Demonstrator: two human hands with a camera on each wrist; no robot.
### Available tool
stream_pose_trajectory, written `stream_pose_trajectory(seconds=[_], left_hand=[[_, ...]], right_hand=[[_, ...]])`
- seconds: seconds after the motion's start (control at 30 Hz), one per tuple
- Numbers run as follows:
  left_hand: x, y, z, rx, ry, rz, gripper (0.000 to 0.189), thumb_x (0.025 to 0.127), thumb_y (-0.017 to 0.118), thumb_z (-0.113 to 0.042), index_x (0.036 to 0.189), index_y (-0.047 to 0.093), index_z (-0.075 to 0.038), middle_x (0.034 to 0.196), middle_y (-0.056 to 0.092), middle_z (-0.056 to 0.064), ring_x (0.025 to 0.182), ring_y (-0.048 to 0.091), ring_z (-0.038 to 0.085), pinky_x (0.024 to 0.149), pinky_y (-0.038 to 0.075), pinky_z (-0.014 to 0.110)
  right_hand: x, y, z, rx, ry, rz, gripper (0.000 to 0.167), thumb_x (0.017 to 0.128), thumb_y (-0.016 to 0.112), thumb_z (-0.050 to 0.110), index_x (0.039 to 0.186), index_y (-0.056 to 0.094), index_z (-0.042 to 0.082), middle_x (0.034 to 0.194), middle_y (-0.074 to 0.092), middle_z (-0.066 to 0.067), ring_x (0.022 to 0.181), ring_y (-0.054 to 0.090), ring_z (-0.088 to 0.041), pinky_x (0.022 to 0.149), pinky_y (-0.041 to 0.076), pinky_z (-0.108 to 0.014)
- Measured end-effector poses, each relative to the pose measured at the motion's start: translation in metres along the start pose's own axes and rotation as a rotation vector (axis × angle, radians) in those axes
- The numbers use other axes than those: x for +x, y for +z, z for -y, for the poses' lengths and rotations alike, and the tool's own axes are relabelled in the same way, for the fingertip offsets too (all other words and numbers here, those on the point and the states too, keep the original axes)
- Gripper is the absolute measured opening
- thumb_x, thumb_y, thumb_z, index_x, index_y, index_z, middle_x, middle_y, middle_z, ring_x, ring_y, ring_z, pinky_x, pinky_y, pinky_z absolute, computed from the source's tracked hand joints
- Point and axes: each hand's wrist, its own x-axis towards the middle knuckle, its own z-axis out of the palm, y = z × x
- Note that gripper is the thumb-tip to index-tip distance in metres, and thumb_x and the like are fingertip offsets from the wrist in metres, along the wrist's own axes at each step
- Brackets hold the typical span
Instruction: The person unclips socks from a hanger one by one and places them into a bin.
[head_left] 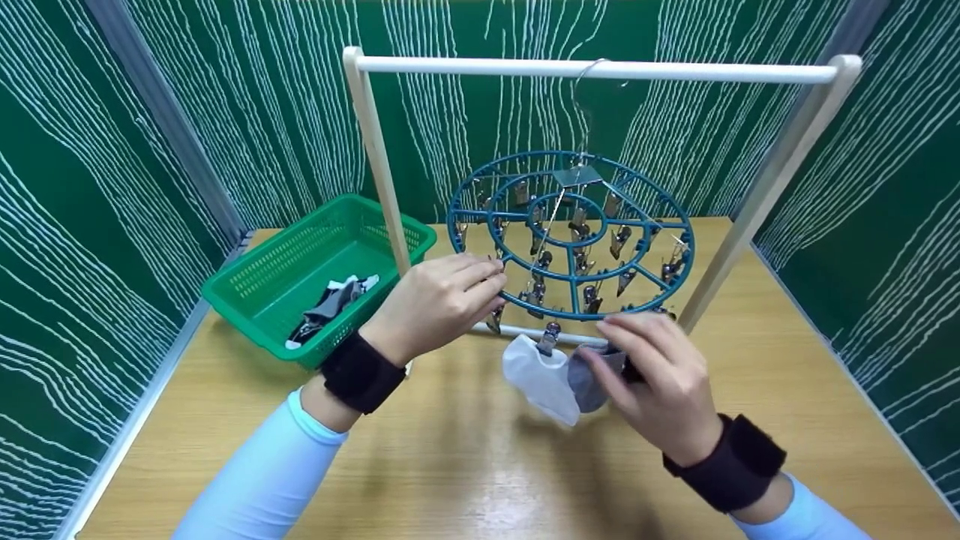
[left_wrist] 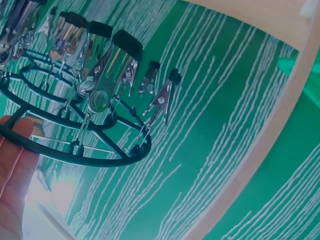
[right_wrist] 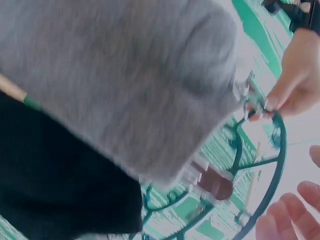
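- Your left grip pinches the rack: pulling may tilt it.
- Your right grip seems released, though blurred: brushing the grey sock may dislodge it.

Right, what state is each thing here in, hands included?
Blue-green round plastic hanger: hanging, tilted.
Pale wooden stand: upright.
Silver metal clips: several hold nothing.
White cloth sock: clipped.
Gray cloth sock: hanging, apparently clipped.
Black cloth piece: beside the gray sock, support hidden.
Green rectangular plastic basket: upright, holding black, gray and white socks.
Left hand: gripping the hanger's rim.
Right hand: loosely bent, holding nothing.
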Motion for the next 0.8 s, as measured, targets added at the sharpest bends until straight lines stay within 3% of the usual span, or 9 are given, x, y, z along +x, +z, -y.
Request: stream_pose_trajectory(seconds=[0.23, 0.37, 0.5, 0.67, 0.8], left_hand=[[-0.001, -0.001, 0.001, 0.002, -0.01, -0.001, 0.019, 0.099, 0.082, -0.018, 0.111, 0.083, -0.004, 0.113, 0.084, 0.011, 0.098, 0.081, 0.024, 0.092, 0.067, 0.032], [-0.001, -0.001, 0.0, -0.008, -0.02, 0.004, 0.02, 0.1, 0.082, -0.019, 0.112, 0.083, -0.004, 0.113, 0.084, 0.011, 0.098, 0.081, 0.024, 0.092, 0.067, 0.033], [-0.001, 0.0, -0.001, -0.02, -0.026, 0.001, 0.019, 0.101, 0.08, -0.019, 0.112, 0.083, -0.004, 0.113, 0.084, 0.011, 0.1, 0.082, 0.024, 0.094, 0.067, 0.034], [-0.002, 0.002, -0.001, -0.021, -0.028, 0.0, 0.017, 0.102, 0.079, -0.018, 0.111, 0.083, -0.004, 0.113, 0.084, 0.011, 0.102, 0.082, 0.023, 0.096, 0.066, 0.035], [-0.003, 0.003, -0.002, -0.025, -0.036, -0.002, 0.019, 0.102, 0.079, -0.019, 0.112, 0.083, -0.004, 0.114, 0.084, 0.011, 0.103, 0.082, 0.024, 0.097, 0.066, 0.035]], right_hand=[[-0.01, 0.006, 0.011, 0.003, 0.125, 0.193, 0.048, 0.107, 0.069, 0.042, 0.111, 0.078, -0.005, 0.102, 0.08, -0.017, 0.087, 0.077, -0.03, 0.092, 0.059, -0.012], [-0.011, 0.012, 0.011, -0.014, 0.172, 0.256, 0.032, 0.096, 0.086, 0.021, 0.114, 0.077, -0.004, 0.101, 0.079, -0.014, 0.084, 0.075, -0.025, 0.079, 0.065, -0.025], [-0.01, 0.019, 0.01, -0.07, 0.222, 0.331, 0.034, 0.085, 0.092, 0.006, 0.113, 0.075, -0.004, 0.101, 0.079, -0.014, 0.086, 0.073, -0.024, 0.073, 0.065, -0.04], [-0.005, 0.027, 0.012, -0.108, 0.333, 0.406, 0.031, 0.091, 0.089, 0.012, 0.113, 0.076, -0.005, 0.102, 0.08, -0.017, 0.086, 0.073, -0.027, 0.074, 0.062, -0.046], [-0.001, 0.031, 0.012, -0.099, 0.392, 0.446, 0.027, 0.097, 0.083, 0.014, 0.114, 0.077, -0.006, 0.101, 0.081, -0.017, 0.08, 0.069, -0.025, 0.069, 0.056, -0.04]])
